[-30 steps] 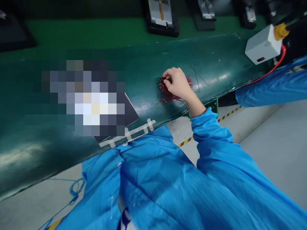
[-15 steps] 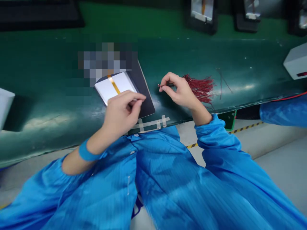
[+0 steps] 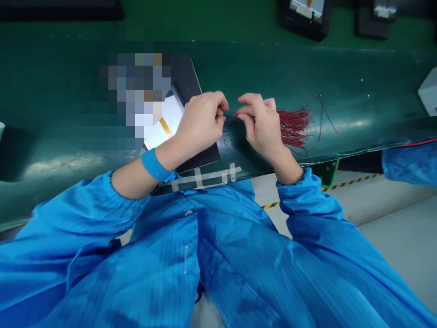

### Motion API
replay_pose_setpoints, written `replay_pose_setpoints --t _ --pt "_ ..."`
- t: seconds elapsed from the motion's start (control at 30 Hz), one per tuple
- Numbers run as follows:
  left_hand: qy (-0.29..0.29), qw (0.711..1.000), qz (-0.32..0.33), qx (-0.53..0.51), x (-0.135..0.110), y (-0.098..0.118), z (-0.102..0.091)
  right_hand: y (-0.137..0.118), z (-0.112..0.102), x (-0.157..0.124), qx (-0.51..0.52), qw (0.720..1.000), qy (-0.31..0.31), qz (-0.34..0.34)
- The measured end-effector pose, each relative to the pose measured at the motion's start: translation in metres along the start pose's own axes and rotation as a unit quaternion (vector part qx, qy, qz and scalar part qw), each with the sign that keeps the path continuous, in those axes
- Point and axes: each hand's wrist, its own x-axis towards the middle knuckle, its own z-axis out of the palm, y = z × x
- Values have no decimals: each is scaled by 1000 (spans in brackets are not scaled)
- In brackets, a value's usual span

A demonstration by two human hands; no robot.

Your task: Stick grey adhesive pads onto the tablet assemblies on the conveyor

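My right hand (image 3: 262, 122) is closed in a pinch on a thin red wire (image 3: 235, 116), whose tip pokes out past the thumb and index finger. Behind that hand a bundle of dark red wires (image 3: 295, 127) lies on the green table. My left hand (image 3: 204, 117) hovers just left of the wire tip, its fingers curled towards the thumb; what they hold, if anything, is too small to make out. Under the left forearm is a shiny white panel (image 3: 174, 111) with an orange strip, lying on a dark flat board (image 3: 213, 157). Blurring hides part of the panel.
Two loose wires (image 3: 321, 119) lie right of the bundle. Black trays (image 3: 307, 20) holding similar panels stand at the back right. A white box (image 3: 429, 91) sits at the right edge. Tape strips (image 3: 205, 176) mark the table's front edge. Another person's blue sleeve (image 3: 409, 161) shows at right.
My left hand has moved right, away from the panel and close to my right hand. The right hand keeps its pinch on the wire. The view has shifted slightly.
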Motion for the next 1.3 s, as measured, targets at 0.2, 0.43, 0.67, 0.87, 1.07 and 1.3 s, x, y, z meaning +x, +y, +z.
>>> replay_pose_setpoints --t 0.2,0.43,0.67,0.87,1.07,1.3 --pt "-34 998 -20 -57 -9 14 3 -5 -4 -6 2 1000 13 -11" --pt "4 992 -84 -99 -22 13 -4 -17 -2 -5 31 999 -21 -1" --pt "-11 971 -147 -191 -32 15 -5 -35 4 -8 81 996 24 0" --pt "-15 979 -128 -157 -16 10 -6 -18 -6 -11 83 994 61 38" --pt "-25 999 -35 28 -13 6 -5 6 0 -12 96 979 155 94" --pt "-23 998 -43 -51 -25 23 8 -16 2 -14 79 992 99 19"
